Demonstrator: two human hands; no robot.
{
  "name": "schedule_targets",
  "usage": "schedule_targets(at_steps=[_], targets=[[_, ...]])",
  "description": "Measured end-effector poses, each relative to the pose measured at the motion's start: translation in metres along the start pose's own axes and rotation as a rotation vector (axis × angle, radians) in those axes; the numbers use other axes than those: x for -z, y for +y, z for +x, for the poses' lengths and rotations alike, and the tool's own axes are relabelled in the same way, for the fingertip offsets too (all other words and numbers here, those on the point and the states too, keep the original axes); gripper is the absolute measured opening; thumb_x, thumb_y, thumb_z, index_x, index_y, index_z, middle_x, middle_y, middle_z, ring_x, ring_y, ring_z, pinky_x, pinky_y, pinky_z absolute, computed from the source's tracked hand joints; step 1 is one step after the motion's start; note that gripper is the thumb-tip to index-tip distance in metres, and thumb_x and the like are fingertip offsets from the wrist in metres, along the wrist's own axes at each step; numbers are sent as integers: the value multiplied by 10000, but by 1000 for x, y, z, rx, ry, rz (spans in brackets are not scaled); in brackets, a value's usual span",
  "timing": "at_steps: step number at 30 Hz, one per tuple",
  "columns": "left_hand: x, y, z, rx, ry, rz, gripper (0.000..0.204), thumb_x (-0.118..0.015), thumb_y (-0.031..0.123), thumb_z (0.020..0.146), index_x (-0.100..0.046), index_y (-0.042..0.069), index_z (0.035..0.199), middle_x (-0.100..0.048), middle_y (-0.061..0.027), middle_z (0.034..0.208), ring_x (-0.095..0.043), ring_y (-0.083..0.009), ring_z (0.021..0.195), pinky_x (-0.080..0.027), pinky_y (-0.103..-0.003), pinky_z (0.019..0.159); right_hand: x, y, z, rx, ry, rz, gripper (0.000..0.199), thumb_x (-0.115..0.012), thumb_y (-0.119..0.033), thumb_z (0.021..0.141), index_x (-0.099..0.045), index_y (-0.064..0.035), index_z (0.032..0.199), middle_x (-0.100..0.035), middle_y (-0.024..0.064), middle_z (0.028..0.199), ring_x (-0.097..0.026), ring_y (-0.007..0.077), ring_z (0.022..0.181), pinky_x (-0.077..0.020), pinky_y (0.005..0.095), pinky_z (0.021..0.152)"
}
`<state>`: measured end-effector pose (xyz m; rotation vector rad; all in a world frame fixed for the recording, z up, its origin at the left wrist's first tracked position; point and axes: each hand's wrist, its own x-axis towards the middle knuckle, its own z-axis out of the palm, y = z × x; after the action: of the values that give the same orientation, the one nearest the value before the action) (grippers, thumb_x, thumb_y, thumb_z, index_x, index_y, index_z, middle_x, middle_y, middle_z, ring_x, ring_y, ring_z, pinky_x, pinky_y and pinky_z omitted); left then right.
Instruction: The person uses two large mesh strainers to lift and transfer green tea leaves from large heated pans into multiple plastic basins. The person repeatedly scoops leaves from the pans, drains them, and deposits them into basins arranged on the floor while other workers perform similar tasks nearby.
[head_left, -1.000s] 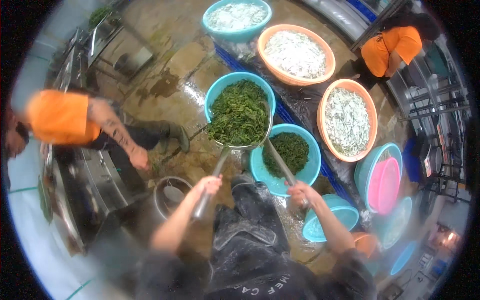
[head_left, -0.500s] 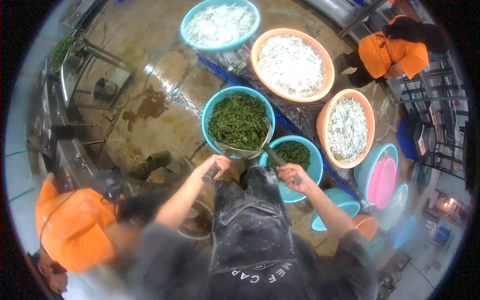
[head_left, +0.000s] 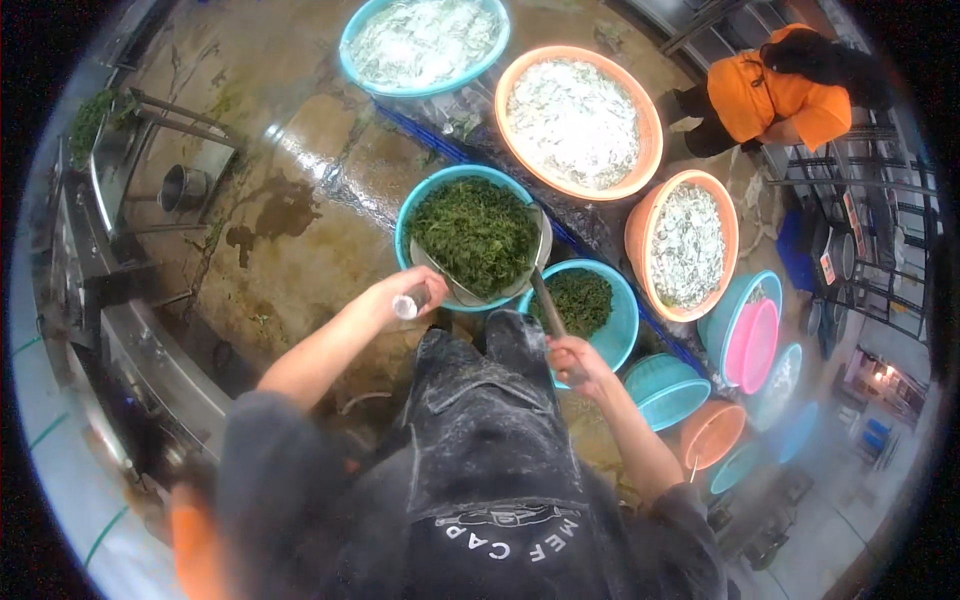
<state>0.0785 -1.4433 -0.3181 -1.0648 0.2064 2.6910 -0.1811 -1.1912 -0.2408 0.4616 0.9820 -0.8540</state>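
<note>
Chopped dark green leaves (head_left: 472, 230) are heaped at a round blue basin (head_left: 404, 222) in front of me. A grey metal strainer rim (head_left: 545, 238) curves around the near and right sides of the heap. My left hand (head_left: 428, 286) is closed around a short thick handle at the near left, its pale end facing me. My right hand (head_left: 582, 362) grips a long dark handle (head_left: 548, 302) that runs up to the rim. I cannot tell whether both handles belong to one strainer. A second blue basin (head_left: 627, 335) with green leaves (head_left: 583, 303) stands beside it.
Two orange tubs (head_left: 650, 150) (head_left: 733, 235) and a blue tub (head_left: 347, 50) hold whitish shreds. Smaller basins (head_left: 668, 392) line the right. A person in orange (head_left: 750, 95) stands at the far right. Metal counters (head_left: 150, 350) run along the left. The floor (head_left: 310, 150) is wet.
The leaf heap looks lower in the basin. My left hand has moved up beside the rim, and the right handle stands steeper. The co-worker in orange at the left is now mostly hidden.
</note>
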Motion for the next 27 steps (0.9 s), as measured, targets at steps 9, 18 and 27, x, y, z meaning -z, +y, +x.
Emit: schedule_targets(at_steps=[9, 18, 27], targets=[[-7, -23, 56, -341, 197, 218, 139, -478, 75, 836, -559, 20, 737, -560, -55, 650, -548, -150, 555, -464, -276, 513, 4, 18, 86, 98, 41, -273, 106, -569, -133, 850, -480, -109, 798, -430, -30, 574, -449, 95, 469, -447, 298, 463], [-16, -31, 62, -93, 466, 232, 142, -500, 15, 699, -534, 50, 565, -533, -59, 504, -499, -164, 422, -378, -314, 395, 45, 31, 95, 172, 39, -734, 356, -545, -33, 769, -373, -33, 1080, -450, -3, 595, -456, 111, 461, -413, 273, 412], [-25, -61, 10, -57, 593, 273, 165, -507, 26, 778, -552, 18, 620, -523, -73, 494, -495, -169, 429, -392, -294, 437, 23, 1, 13, 153, 55, -584, 327, -527, -51, 782, -379, -5, 1070, -476, 9, 663, -482, 118, 503, -419, 262, 445]])
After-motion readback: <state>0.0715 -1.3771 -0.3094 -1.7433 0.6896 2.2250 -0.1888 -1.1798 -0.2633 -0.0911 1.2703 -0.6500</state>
